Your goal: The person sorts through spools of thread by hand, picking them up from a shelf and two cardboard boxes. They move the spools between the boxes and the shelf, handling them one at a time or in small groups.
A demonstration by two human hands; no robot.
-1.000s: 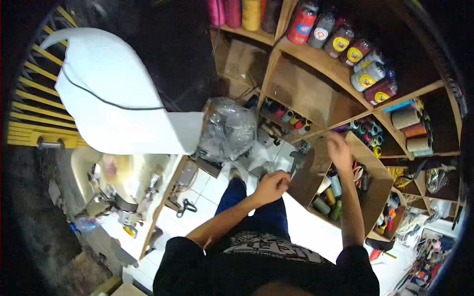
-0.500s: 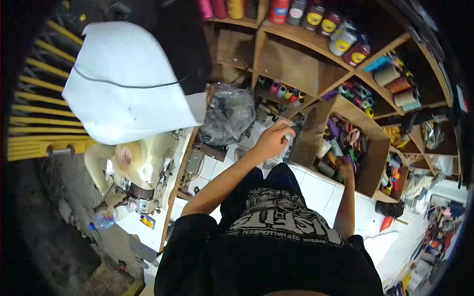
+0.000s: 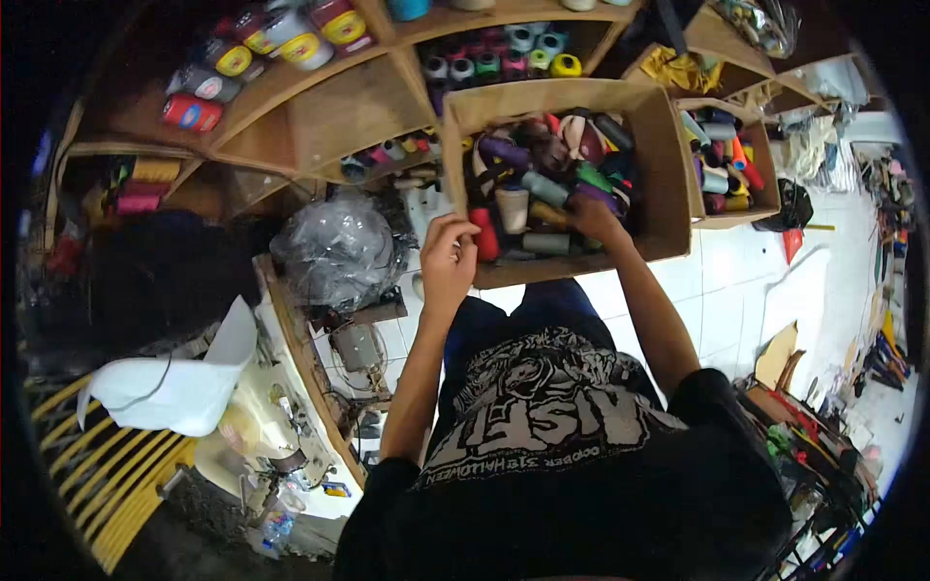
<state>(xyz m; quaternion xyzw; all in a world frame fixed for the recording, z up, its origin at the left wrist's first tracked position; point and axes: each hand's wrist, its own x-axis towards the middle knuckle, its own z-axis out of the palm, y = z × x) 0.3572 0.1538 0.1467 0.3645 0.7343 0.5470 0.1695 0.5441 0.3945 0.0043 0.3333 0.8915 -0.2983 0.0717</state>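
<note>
A cardboard box [image 3: 668,184] full of thread spools stands in front of me. My left hand [image 3: 449,254] is beside its near left corner, fingers curled; a small pale bit shows at the fingers, too little to name. Close to it, inside the box, stands a red spool [image 3: 483,235]. My right hand [image 3: 595,219] reaches into the box, its fingers hidden among the spools. Around it lie a purple-and-green spool [image 3: 595,184], a beige cone [image 3: 512,209] and a grey-green spool [image 3: 546,243].
Wooden shelves [image 3: 320,116] with thread cones rise behind the box. A smaller box [image 3: 738,215] of spools stands to the right. Left are a clear plastic bag [image 3: 339,247] and a sewing machine [image 3: 266,426] with a white sheet [image 3: 184,387] over it.
My view has turned to the right, so the box now sits nearer the middle. My left hand has come closer to the box's corner. The right hand stays inside among the spools.
</note>
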